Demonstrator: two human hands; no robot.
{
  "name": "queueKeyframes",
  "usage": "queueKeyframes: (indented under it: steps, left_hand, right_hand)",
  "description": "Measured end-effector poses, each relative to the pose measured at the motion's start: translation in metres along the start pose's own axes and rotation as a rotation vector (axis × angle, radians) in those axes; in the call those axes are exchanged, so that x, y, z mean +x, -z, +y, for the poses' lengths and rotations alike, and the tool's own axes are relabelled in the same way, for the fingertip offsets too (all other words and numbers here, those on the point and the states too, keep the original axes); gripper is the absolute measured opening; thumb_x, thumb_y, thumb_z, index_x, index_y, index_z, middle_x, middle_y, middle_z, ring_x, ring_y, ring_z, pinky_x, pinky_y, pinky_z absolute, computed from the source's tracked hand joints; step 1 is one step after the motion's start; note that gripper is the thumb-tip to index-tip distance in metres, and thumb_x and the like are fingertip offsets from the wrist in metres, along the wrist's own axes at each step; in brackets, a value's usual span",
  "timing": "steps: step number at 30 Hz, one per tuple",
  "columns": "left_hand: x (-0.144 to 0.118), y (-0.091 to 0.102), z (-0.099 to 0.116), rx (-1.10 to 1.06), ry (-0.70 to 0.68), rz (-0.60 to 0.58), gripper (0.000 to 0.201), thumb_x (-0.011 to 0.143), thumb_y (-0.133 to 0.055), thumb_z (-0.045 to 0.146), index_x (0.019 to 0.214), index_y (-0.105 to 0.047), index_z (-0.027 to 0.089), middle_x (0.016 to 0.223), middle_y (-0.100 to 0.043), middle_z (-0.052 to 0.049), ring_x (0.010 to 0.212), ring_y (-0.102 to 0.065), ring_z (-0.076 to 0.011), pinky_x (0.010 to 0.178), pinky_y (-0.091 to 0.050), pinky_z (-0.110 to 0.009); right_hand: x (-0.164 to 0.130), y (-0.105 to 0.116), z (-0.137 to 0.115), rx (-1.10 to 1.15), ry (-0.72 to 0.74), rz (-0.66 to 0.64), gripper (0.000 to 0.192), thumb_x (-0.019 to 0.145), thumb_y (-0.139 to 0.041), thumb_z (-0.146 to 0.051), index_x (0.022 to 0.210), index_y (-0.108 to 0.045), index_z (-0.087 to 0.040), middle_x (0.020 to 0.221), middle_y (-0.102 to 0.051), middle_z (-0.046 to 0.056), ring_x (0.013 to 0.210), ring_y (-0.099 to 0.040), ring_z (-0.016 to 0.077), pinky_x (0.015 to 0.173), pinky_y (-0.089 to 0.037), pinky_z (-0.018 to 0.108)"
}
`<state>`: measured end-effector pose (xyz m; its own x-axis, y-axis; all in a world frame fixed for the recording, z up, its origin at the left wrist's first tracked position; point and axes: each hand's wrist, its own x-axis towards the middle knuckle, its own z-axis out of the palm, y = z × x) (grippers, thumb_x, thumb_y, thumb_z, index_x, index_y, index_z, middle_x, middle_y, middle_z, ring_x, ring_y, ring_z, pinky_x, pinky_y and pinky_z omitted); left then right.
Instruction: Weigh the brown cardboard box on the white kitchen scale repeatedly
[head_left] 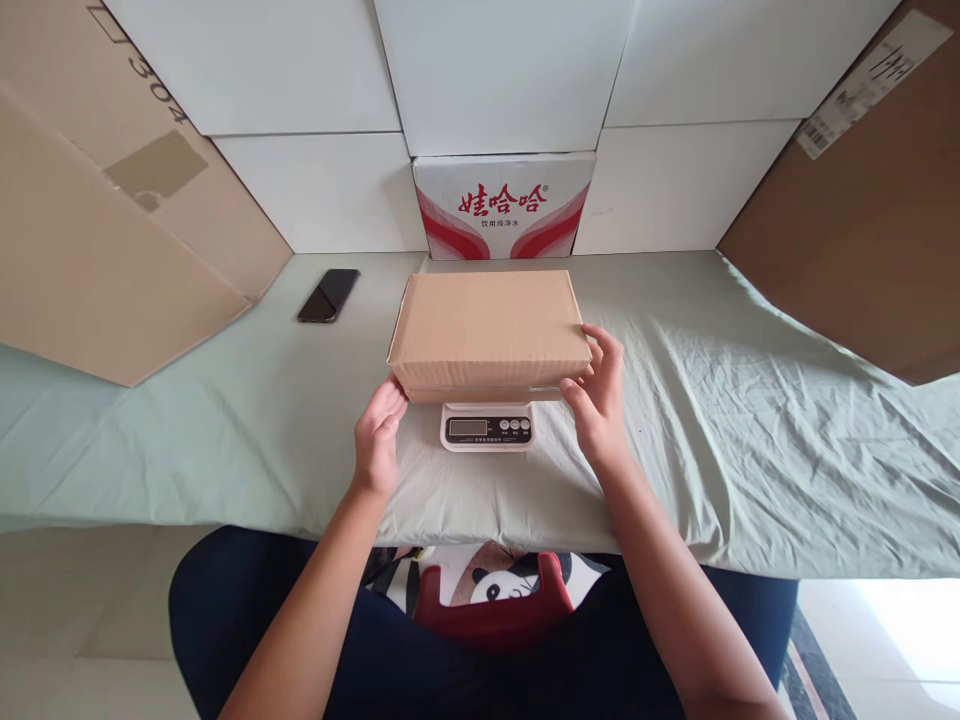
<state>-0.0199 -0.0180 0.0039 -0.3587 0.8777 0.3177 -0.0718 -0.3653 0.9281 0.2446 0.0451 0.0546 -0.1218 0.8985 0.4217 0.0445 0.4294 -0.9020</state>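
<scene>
box between my two hands, above the scale at the middle of the table.
my left hand is partly curled, fingers close together, at the near left corner of the box, the tips hidden beneath or behind it; my right hand is half open about the near right corner, thumb at the front, fingers along the side. i have the box held between both. it covers the rear of the scale, whose display and buttons face me; whether it bears on the scale, i cannot tell. phone lies flat on the cloth-covered table, left of the box and well apart. white-and-red carton stands behind, against white panels.
</scene>
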Motion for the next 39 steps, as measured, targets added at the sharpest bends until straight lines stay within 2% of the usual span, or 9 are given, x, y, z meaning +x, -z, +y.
queueKeyframes:
  steps: [5,7,12,17,22,29,33,36,39]
  left_hand:
    - [0.002,0.001,0.0,-0.011,-0.015,0.023,0.063,0.085,-0.066,0.053,0.14,-0.066,0.023,0.15,-0.062,-0.014,0.146,-0.05,-0.0382,0.122,-0.04,-0.055]
    - [0.003,0.001,0.0,-0.015,-0.029,0.042,0.064,0.085,-0.067,0.053,0.141,-0.065,0.023,0.151,-0.061,-0.013,0.147,-0.049,-0.0377,0.123,-0.039,-0.054]
    - [0.002,0.0,0.001,-0.029,-0.075,0.076,0.062,0.087,-0.067,0.05,0.143,-0.064,0.024,0.154,-0.058,-0.012,0.15,-0.046,-0.0349,0.126,-0.036,-0.05]
    - [0.001,0.0,-0.001,-0.011,-0.069,0.072,0.063,0.087,-0.066,0.052,0.144,-0.063,0.024,0.156,-0.057,-0.013,0.149,-0.047,-0.0359,0.126,-0.035,-0.051]
    - [0.0,0.0,-0.003,0.025,-0.065,0.057,0.064,0.089,-0.065,0.053,0.146,-0.06,0.024,0.157,-0.056,-0.013,0.15,-0.046,-0.0358,0.126,-0.034,-0.052]
    - [-0.002,-0.002,-0.003,0.037,-0.062,-0.018,0.064,0.09,-0.063,0.05,0.147,-0.059,0.022,0.155,-0.057,-0.014,0.152,-0.043,-0.037,0.126,-0.035,-0.053]
    - [-0.004,-0.002,-0.003,0.047,-0.055,-0.075,0.063,0.09,-0.065,0.047,0.148,-0.057,0.022,0.155,-0.057,-0.015,0.15,-0.046,-0.0369,0.124,-0.037,-0.054]
    - [0.002,-0.003,0.008,0.039,-0.048,-0.093,0.065,0.089,-0.065,0.047,0.148,-0.056,0.022,0.153,-0.058,-0.015,0.149,-0.047,-0.0369,0.124,-0.037,-0.054]
    - [0.024,-0.008,0.03,0.029,-0.043,-0.13,0.062,0.09,-0.063,0.049,0.146,-0.058,0.022,0.152,-0.059,-0.014,0.15,-0.046,-0.036,0.124,-0.036,-0.053]
  right_hand:
    - [-0.002,0.002,0.001,0.011,0.01,0.067,0.06,0.094,-0.056,-0.054,0.147,-0.03,-0.045,0.158,-0.042,0.007,0.149,-0.046,0.0364,0.114,-0.048,0.064]
    - [-0.002,0.003,0.0,0.03,0.003,0.104,0.062,0.094,-0.057,-0.054,0.148,-0.03,-0.044,0.16,-0.041,0.008,0.152,-0.042,0.0367,0.117,-0.045,0.066]
    - [-0.003,0.002,0.0,0.035,-0.019,0.097,0.065,0.093,-0.059,-0.053,0.15,-0.031,-0.041,0.16,-0.042,0.009,0.149,-0.047,0.0362,0.116,-0.046,0.066]
    - [-0.003,0.001,0.0,-0.004,-0.019,0.062,0.062,0.095,-0.056,-0.05,0.151,-0.031,-0.041,0.162,-0.04,0.008,0.148,-0.048,0.036,0.113,-0.049,0.064]
    - [-0.003,0.001,0.001,0.037,-0.023,0.046,0.062,0.094,-0.059,-0.047,0.15,-0.033,-0.041,0.16,-0.042,0.008,0.141,-0.056,0.0345,0.109,-0.053,0.061]
    - [-0.002,0.002,0.006,-0.041,-0.003,-0.029,0.069,0.096,-0.054,-0.052,0.158,-0.024,-0.043,0.164,-0.04,0.005,0.136,-0.058,0.0335,0.104,-0.057,0.059]
    - [-0.004,0.002,0.011,-0.023,-0.009,-0.052,0.072,0.095,-0.057,-0.052,0.16,-0.025,-0.043,0.167,-0.037,0.003,0.137,-0.058,0.0326,0.104,-0.059,0.056]
    - [-0.002,0.003,0.009,-0.011,0.003,-0.046,0.076,0.093,-0.059,-0.055,0.16,-0.025,-0.043,0.167,-0.037,0.004,0.138,-0.057,0.0332,0.106,-0.058,0.056]
    - [0.012,0.002,-0.004,-0.034,0.066,-0.048,0.08,0.092,-0.058,-0.062,0.161,-0.021,-0.042,0.169,-0.034,0.003,0.143,-0.053,0.035,0.11,-0.055,0.057]
